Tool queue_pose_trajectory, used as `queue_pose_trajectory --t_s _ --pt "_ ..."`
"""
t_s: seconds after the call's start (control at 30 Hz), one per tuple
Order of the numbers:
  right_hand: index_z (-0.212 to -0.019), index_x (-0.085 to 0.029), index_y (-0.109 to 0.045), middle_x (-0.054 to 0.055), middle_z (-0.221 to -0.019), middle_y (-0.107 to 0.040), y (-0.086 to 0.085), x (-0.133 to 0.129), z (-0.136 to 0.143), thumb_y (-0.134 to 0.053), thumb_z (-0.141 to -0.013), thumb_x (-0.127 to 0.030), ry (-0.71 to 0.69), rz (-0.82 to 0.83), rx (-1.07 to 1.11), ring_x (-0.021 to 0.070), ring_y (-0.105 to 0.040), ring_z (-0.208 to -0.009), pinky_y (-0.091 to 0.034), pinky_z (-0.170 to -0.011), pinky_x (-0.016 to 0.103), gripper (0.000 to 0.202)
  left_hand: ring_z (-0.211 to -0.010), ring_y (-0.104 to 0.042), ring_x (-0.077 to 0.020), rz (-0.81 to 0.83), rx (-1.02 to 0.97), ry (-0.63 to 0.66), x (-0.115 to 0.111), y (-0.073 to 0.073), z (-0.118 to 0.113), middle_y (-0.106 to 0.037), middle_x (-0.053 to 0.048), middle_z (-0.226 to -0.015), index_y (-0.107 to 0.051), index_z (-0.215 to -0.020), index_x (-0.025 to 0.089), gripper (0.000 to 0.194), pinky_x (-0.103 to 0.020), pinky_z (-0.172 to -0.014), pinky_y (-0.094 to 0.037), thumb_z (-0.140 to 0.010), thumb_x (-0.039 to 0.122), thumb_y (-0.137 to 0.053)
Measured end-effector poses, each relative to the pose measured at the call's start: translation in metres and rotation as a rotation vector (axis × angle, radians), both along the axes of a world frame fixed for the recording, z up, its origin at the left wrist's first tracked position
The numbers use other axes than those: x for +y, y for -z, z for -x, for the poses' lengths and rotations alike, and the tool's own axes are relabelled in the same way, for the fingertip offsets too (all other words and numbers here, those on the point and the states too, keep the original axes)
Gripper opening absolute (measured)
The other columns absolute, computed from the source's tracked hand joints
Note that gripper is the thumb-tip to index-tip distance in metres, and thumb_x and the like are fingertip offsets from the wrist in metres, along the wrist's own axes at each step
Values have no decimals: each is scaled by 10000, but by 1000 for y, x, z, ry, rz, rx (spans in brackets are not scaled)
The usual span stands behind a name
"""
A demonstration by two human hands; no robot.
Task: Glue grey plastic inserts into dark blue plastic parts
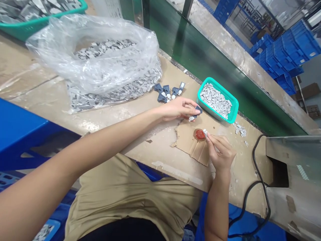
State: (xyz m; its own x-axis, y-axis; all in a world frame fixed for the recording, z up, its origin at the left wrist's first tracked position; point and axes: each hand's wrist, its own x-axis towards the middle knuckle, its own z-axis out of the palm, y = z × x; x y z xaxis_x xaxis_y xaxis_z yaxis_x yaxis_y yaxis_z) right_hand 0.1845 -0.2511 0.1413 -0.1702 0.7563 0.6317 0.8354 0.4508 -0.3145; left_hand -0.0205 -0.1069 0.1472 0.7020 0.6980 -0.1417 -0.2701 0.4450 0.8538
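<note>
While our left hand [175,108] holds a dark plastic piece [199,109] over the table [160,144], our right hand [223,152] pinches a small white chip [205,131] beside the red blob [200,135] on the cardboard scrap [188,140]. Clock reads with 12 straight ahead. Right thumb and fingers are clamped on the chip; left thumb and fingers are closed on the dark piece, its white tab [191,118] pointing to about 7, so its long axis runs roughly 7 to 1. Key relation, we reckon: chip, blob, dark piece. From the chip, the blob lies between 8 and 9, right at its tip; whether they touch, we can't tell. Dark piece sits between 11 and 12, near but apart. Right hand is nearer the blob; from our left fingertips it's at 6. Chip's own long axis is too small to call. Around the left-held piece: spare dark pieces [166,89] at 10, a clear bag [95,73] farther out at 10, green basket [235,113] at 2. Loose chips [240,130] sit at 3 from our right fingertips.
</note>
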Motion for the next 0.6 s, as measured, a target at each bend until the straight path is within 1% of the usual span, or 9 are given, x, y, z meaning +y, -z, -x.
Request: queue_pose_trajectory --t_s 0.17,0.3,0.47,0.6 --pt "-1072 -270 -722 47 -937 -761 1 0 0 -622 -861 -60 2 11 -3 184 -714 -794 -572 -735 346 314 -673 -662 -144 23 1 28 0 2 0 -710 -77 -779 -690 -911 79 402 -333 -732 -534 -609 258 -886" --pt "-1064 -273 -728 42 -937 -764 1 -1 0 -614 -874 -84 15 20 -15 187 -719 -784 -580 -729 349 290 -708 -684 -161 3 -32 31 0 5 0 -722 -89 -842 -707 -950 89 379 -357 -780 -546 -642 241 -868" --pt "-1088 -273 -721 46 -942 -767 -1 -1 0 -593 -882 -74 12 21 -28 186 -721 -788 -583 -722 345 314 -768 -705 -192 9 -106 14 -2 2 0 -721 -87 -845 -697 -931 86 379 -401 -870 -541 -665 302 -859" --pt "-1099 -272 -718 50 -946 -767 -1 -1 0 -597 -877 -67 -1 17 -35 185 -723 -801 -583 -725 339 326 -780 -707 -198 7 -125 11 -3 1 -1 -721 -81 -836 -689 -906 91 380 -413 -897 -530 -655 315 -865"
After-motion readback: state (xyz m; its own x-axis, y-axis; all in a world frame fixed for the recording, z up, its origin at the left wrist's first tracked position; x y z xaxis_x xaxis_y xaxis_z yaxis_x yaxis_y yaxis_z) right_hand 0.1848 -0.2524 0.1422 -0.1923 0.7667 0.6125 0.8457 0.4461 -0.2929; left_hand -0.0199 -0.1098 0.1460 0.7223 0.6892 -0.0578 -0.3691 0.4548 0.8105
